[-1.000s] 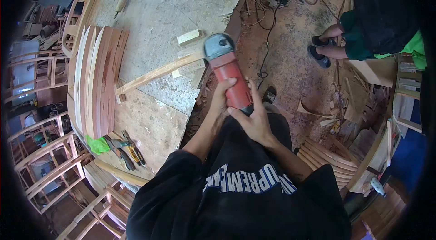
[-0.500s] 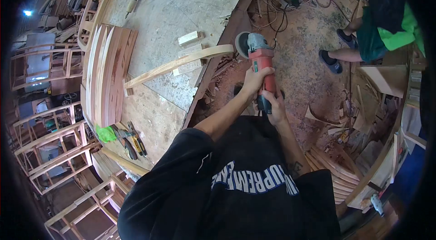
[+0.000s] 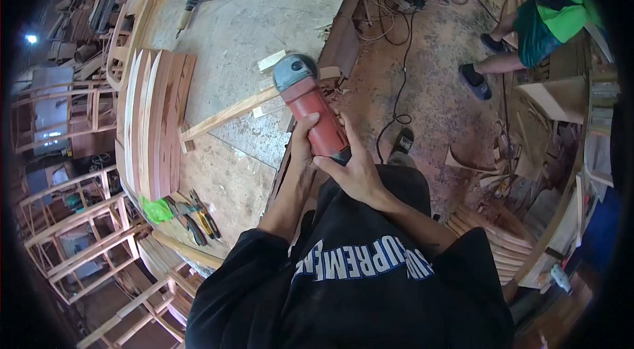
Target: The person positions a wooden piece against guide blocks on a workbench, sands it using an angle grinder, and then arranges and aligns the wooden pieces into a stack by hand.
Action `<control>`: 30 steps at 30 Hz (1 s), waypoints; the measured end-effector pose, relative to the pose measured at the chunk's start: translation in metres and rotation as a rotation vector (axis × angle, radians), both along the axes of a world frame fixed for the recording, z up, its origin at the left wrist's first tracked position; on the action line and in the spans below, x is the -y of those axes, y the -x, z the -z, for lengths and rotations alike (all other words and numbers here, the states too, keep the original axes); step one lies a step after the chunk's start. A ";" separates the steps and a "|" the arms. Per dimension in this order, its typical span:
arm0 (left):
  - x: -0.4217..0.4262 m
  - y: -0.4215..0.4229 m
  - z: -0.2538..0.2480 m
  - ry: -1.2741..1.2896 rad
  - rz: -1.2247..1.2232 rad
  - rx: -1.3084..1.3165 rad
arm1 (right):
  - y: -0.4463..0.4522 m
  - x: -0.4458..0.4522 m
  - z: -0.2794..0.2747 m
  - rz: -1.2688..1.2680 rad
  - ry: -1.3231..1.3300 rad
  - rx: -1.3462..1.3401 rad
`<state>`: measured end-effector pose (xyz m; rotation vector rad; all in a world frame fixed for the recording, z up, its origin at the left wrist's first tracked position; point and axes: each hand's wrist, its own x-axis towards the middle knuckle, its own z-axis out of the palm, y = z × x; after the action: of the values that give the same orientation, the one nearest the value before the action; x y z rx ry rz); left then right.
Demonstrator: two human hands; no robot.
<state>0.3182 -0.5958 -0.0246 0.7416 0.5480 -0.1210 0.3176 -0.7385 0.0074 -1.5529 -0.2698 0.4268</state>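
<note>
Half-hiding strip [image 3: 231, 113] and blocks [image 3: 271, 60] — the red grinder [image 3: 312, 99].

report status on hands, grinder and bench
Left hand and right hand on red grinder. Head over curved wood strip, contact unclear. Wood block on bench near strip.

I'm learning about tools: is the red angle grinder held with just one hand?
No, the left hand and the right hand both grip the red angle grinder.

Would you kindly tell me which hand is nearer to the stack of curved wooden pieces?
Left: the left hand grips the angle grinder on the side facing the stack of curved wooden pieces, apart from it; the right hand is farther off, at the grinder's rear end.
</note>
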 end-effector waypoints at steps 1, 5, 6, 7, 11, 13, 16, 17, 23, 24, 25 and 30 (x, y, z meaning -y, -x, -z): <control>0.001 -0.001 -0.001 0.001 0.009 -0.004 | 0.000 -0.002 0.003 -0.007 -0.009 -0.007; 0.016 -0.006 -0.008 -0.020 0.010 0.012 | -0.001 0.007 0.009 0.001 -0.033 -0.048; 0.023 -0.008 -0.011 -0.060 0.011 -0.018 | -0.002 0.013 0.010 0.006 -0.023 -0.072; 0.029 -0.012 -0.012 -0.102 0.013 -0.046 | -0.005 0.019 0.012 0.012 -0.014 -0.095; 0.058 -0.033 0.009 -0.216 0.071 -0.055 | -0.017 0.047 0.041 0.060 -0.181 -0.301; 0.080 -0.048 0.022 -0.317 0.037 -0.091 | -0.026 0.065 0.051 0.110 -0.259 -0.388; 0.102 -0.069 0.047 -0.462 0.047 -0.097 | -0.030 0.080 0.114 0.142 -0.472 -0.599; 0.107 -0.075 0.055 -0.507 0.080 -0.131 | -0.031 0.086 0.123 0.135 -0.480 -0.605; 0.121 -0.079 0.059 -0.541 0.120 -0.175 | -0.033 0.096 0.139 0.144 -0.563 -0.621; 0.120 -0.076 0.055 -0.526 0.113 -0.141 | -0.032 0.096 0.135 0.139 -0.563 -0.623; 0.118 -0.074 0.055 -0.526 0.106 -0.143 | -0.032 0.096 0.130 0.134 -0.559 -0.629; 0.107 -0.066 0.046 -0.472 0.062 -0.129 | -0.026 0.086 0.122 0.106 -0.562 -0.617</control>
<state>0.3839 -0.7025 -0.0703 1.2165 0.6866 -0.0976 0.3438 -0.8246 -0.1147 -0.8287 0.1651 0.6578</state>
